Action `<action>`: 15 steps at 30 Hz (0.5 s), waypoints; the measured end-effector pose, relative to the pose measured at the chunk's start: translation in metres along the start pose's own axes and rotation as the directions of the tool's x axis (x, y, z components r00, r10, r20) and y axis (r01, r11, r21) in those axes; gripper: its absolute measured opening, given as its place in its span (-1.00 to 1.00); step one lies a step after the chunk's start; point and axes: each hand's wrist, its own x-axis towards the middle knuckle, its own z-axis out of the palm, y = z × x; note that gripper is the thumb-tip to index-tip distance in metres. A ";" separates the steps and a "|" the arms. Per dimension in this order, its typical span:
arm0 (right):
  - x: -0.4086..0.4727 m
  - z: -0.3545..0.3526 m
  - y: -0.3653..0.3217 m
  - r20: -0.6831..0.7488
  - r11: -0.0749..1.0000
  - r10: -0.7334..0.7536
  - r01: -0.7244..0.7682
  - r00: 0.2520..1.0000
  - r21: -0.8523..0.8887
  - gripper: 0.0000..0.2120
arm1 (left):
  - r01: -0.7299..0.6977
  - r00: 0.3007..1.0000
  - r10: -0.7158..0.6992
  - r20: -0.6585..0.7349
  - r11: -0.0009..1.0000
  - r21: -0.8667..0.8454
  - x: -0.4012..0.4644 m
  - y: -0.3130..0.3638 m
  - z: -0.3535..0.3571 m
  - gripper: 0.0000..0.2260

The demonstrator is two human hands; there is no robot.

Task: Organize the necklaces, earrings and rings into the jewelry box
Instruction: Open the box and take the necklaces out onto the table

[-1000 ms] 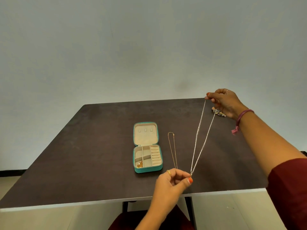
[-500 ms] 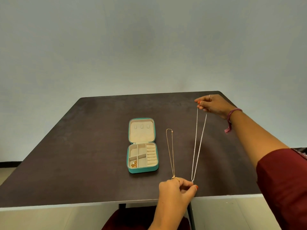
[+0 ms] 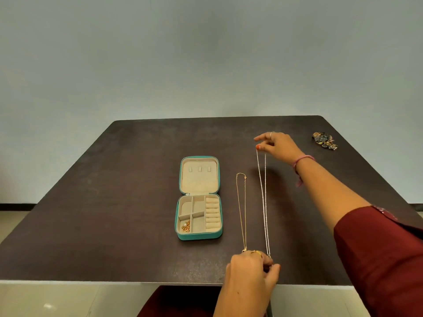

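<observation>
A teal jewelry box (image 3: 198, 236) lies open on the dark table (image 3: 114, 202), its beige lid flat behind the tray. Gold jewelry (image 3: 186, 227) sits in the tray's near-left compartment. A thin gold necklace (image 3: 240, 202) lies stretched out to the right of the box. Further right, a long silver necklace (image 3: 263, 202) is pulled straight between my hands. My right hand (image 3: 278, 146) pinches its far end. My left hand (image 3: 251, 273) holds its near end at the table's front edge.
A dark multicoloured cluster of jewelry (image 3: 325, 140) lies near the table's far right corner. A dark red seat (image 3: 180, 303) shows below the front edge. A plain grey wall stands behind the table.
My right hand has moved left and lower with the silver necklace's far end, narrowing the loop into two close strands. The jewelry cluster behind that hand is now uncovered.
</observation>
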 end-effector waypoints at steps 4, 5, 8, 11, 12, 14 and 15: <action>0.005 0.020 0.007 0.009 0.998 0.064 -0.064 0.998 0.004 -0.87 | 0.004 0.999 -0.007 0.037 0.996 0.086 0.005 0.003 -0.001 -0.70; 0.005 0.024 0.008 0.009 0.997 0.076 -0.076 0.997 0.024 -0.90 | 0.003 0.999 -0.008 0.045 0.994 0.107 0.006 0.003 -0.002 -0.70; 0.005 0.033 0.012 -0.002 0.989 0.108 -0.107 0.994 0.102 -0.90 | -0.008 0.998 0.001 0.061 0.992 0.123 0.007 0.004 -0.003 -0.70; 0.008 0.037 0.016 -0.011 0.988 0.116 -0.114 0.993 0.100 -0.90 | -0.016 0.998 0.010 0.054 0.993 0.118 0.009 0.002 -0.004 -0.70; 0.009 0.039 0.017 -0.011 0.989 0.114 -0.112 0.993 0.097 -0.90 | -0.018 0.998 0.011 0.057 0.991 0.131 0.009 0.001 -0.004 -0.70; 0.010 0.041 0.020 -0.016 0.990 0.108 -0.106 0.994 0.091 -0.90 | -0.016 0.998 0.007 0.060 0.988 0.154 0.010 0.001 -0.004 -0.69; 0.011 0.041 0.021 -0.021 0.991 0.103 -0.101 0.994 0.082 -0.90 | -0.014 0.998 0.004 0.062 0.987 0.160 0.010 0.001 -0.003 -0.69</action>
